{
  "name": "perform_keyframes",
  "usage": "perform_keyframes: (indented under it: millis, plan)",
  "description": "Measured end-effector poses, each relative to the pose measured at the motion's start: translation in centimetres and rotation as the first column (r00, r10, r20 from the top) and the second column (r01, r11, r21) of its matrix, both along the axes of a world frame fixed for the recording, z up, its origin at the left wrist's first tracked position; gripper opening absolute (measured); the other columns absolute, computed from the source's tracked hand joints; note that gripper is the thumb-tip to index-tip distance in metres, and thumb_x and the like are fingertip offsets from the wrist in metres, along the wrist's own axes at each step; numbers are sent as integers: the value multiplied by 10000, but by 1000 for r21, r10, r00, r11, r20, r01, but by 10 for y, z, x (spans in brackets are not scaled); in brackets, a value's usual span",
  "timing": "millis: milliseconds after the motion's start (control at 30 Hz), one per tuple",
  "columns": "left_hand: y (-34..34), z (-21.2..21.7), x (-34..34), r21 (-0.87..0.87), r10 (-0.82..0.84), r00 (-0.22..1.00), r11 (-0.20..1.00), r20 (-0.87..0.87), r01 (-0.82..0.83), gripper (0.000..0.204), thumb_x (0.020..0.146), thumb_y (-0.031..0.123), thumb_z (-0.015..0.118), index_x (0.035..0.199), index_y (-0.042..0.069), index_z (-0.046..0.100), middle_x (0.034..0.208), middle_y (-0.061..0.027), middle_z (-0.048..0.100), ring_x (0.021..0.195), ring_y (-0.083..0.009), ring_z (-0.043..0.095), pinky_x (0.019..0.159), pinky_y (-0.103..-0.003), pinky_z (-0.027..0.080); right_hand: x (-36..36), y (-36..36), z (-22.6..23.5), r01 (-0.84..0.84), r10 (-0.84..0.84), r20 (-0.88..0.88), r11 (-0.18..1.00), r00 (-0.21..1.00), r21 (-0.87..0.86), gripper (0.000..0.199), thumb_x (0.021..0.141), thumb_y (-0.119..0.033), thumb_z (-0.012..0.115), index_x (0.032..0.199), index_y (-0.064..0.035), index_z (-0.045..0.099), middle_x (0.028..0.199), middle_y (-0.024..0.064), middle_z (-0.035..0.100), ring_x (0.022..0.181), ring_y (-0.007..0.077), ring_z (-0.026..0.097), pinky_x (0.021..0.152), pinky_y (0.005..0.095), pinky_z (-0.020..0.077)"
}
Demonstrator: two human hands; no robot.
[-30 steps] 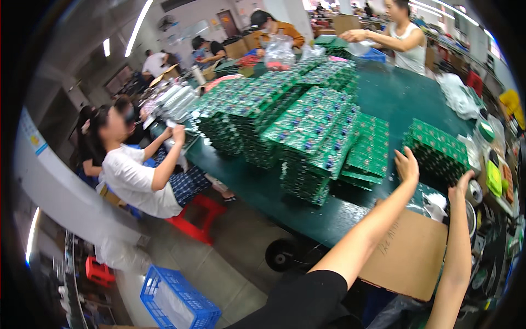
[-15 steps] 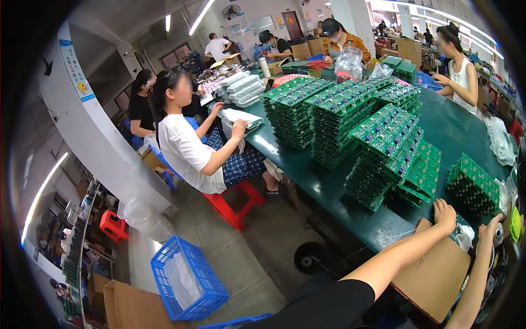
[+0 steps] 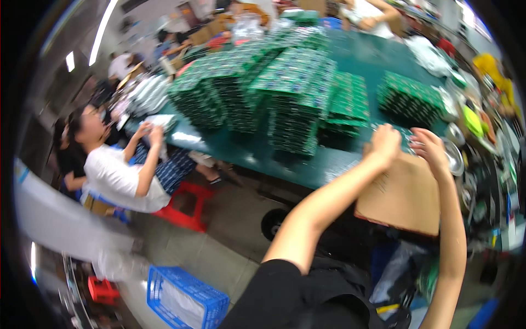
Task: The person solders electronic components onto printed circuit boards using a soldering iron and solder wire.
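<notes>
Both my arms reach forward over a brown cardboard sheet at the table edge. My left hand is at the sheet's far left corner, its fingers curled down and closed; whatever they hold, if anything, is hidden. My right hand is just to the right, fingers bent but apart, with nothing visible in them. Between the hands lies a small patch of greenish-white material, too blurred to name. Beyond them stands a stack of green circuit boards. Left of it are a lower stack of boards and a taller stack.
A metal bowl sits by my right hand, with a cluttered bench along the right. More board stacks cover the green table. A co-worker in a white shirt sits at the left. A blue crate stands on the floor.
My view has swung to the right and downward. Both hands have come closer together over the cardboard's far edge, and the right hand has moved in from the cluttered right side.
</notes>
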State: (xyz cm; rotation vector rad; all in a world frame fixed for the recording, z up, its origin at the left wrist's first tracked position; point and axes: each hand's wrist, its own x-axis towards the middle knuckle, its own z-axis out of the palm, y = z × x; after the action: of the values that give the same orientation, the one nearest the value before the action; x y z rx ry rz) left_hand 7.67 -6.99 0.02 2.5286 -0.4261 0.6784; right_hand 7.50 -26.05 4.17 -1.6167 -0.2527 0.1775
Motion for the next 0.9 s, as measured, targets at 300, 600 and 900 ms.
perform_keyframes:
  millis: [300, 600, 900]
  plan:
    - [129, 36, -210, -563, -127, 976, 827, -175, 7, 174, 893, 45, 588, 1040, 16, 677, 1006, -129, 683, 949, -216, 655, 845, -288, 494, 51, 115, -28, 232, -56, 238, 522, 970, -821, 411, 847, -373, 655, 974, 18, 673, 991, 216, 684, 976, 323, 665, 830, 425, 519]
    - [189, -17, -330, -786, 39, 870, 408, -492, -463, 164, 941, 58, 556, 1029, -10, 676, 1006, -75, 680, 911, -123, 635, 812, -242, 490, 76, 133, -29, 173, -306, -65, 686, 950, -707, 208, 780, 25, 594, 968, 90, 532, 860, 244, 661, 646, 249, 681, 485, 305, 548]
    - [194, 0, -293, -787, -54, 948, 573, -314, -228, 157, 920, 27, 558, 1017, -9, 676, 1005, -98, 672, 913, -173, 647, 827, -276, 503, 4, 133, 22, 180, -182, -509, 982, 841, -54, 156, 857, -2, 605, 966, 93, 547, 867, 185, 653, 743, 210, 691, 560, 292, 595]
